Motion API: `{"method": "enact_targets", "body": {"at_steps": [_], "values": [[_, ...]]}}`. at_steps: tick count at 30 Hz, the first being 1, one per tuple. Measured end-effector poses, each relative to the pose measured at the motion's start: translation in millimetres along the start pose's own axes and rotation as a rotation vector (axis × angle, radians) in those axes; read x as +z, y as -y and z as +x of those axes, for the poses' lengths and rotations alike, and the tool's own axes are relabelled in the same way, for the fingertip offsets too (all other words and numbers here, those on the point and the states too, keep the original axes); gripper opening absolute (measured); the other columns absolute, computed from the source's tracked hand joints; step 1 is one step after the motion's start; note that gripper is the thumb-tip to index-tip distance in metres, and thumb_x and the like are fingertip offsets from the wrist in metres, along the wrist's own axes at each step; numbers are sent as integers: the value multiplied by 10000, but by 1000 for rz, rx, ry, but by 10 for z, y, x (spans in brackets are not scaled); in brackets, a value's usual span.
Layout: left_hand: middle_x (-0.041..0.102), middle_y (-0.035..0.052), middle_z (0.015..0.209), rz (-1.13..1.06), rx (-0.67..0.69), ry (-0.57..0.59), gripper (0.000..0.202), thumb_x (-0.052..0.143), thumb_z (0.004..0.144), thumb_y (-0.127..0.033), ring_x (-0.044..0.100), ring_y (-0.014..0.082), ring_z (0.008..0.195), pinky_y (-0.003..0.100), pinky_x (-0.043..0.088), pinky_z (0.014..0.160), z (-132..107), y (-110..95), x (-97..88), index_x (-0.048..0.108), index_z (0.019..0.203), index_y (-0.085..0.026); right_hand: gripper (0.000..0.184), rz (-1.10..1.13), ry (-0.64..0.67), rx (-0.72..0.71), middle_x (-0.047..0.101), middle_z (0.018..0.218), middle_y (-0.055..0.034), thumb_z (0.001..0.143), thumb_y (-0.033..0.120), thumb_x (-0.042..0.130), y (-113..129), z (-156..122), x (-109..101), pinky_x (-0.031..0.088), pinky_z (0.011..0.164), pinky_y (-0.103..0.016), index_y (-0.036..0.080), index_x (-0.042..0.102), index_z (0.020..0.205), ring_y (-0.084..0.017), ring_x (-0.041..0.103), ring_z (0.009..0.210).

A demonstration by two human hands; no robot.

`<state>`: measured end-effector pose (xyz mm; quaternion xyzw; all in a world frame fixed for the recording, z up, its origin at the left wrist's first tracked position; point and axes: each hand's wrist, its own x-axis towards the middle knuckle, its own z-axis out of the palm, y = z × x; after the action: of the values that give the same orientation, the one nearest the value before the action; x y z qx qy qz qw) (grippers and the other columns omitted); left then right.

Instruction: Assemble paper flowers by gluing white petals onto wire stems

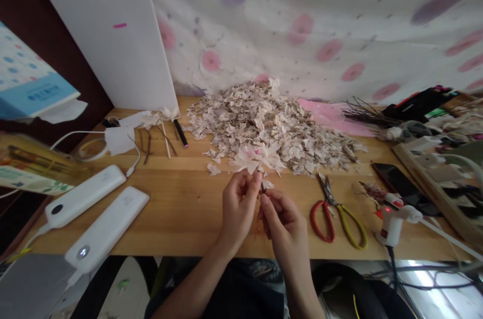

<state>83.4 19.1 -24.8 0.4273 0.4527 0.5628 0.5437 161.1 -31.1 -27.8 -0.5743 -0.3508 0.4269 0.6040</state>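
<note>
Dark clothing point(234, 294) fills the bottom edge, and two bare forearms point(196, 294) reach from it over a long honey-coloured wooden tabletop point(181, 233). Behind the tabletop hangs a white cloth printed with pink and purple spots point(287, 22), beside an upright white foam board point(101, 32). A large heap of pale, papery petal-shaped scraps point(260, 128) covers the middle of the table, just beyond the hands.

Two long white plastic oblong units with round buttons point(105, 223) lie at the table's left side, and a wooden-framed tray point(422, 173) sits at the right. Nearer the right hand are a black smartphone point(400, 188), a white hot glue gun with a small red light point(392, 221), and metal-bladed scissors with one red and one yellow handle point(335, 223).

The left hand point(239, 206) and right hand point(283, 223) are held close together above the table, just short of the heap. The left thumb and forefinger point(254, 178) are pinched narrowly around a thin dark stem point(263, 187), and the right fingertips point(266, 201) close in on it from the other side. A small pale petal point(268, 184) sits at the stem's tip, between the two hands.
</note>
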Motion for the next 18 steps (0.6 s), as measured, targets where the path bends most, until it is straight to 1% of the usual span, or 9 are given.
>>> {"method": "enact_targets", "body": {"at_steps": [2,5,7,11,15,17,18], "values": [[478,-39,607,63,34,15,336,592,939,-412,468,134,588,248,384,584,-10,14,-15,497,673,-229,305,5,5,1,582,557,35,827,465,753,-3,-9,1,299,378,-189,184,700,934,-87,426,424],[473,-33,592,212,165,-6,307,530,970,-342,447,143,571,264,346,571,-20,31,-50,526,684,-232,307,15,14,10,574,551,40,829,468,759,-23,-29,-9,299,371,-188,187,709,943,-86,417,419],[475,-33,585,286,240,-4,292,529,961,-292,438,142,559,267,327,566,-21,28,-75,534,676,-232,299,21,17,9,568,553,43,835,465,759,-38,-49,-20,307,372,-187,190,719,945,-84,417,420],[497,-34,581,297,286,-4,256,602,892,-238,449,138,552,262,322,569,-26,-6,-114,544,643,-229,291,23,-7,-2,586,575,37,836,466,763,-37,-86,-41,330,383,-196,196,732,940,-86,430,429],[550,-23,586,282,303,1,222,651,846,-230,475,143,554,258,347,573,-87,-26,-189,592,632,-228,336,17,12,11,600,582,26,823,494,774,-33,-65,-73,320,378,-211,185,734,949,-96,428,431],[564,-19,594,281,325,14,189,659,841,-220,489,148,559,259,366,582,-139,-29,-263,627,655,-229,356,33,-28,1,599,592,25,822,504,779,-48,-23,-105,308,385,-208,176,734,954,-93,427,441],[575,-13,611,288,359,24,177,658,842,-207,510,154,582,262,385,604,-165,-34,-308,641,668,-230,369,45,-50,1,598,594,26,815,512,784,-59,3,-124,298,386,-202,172,733,949,-88,425,442]]}}
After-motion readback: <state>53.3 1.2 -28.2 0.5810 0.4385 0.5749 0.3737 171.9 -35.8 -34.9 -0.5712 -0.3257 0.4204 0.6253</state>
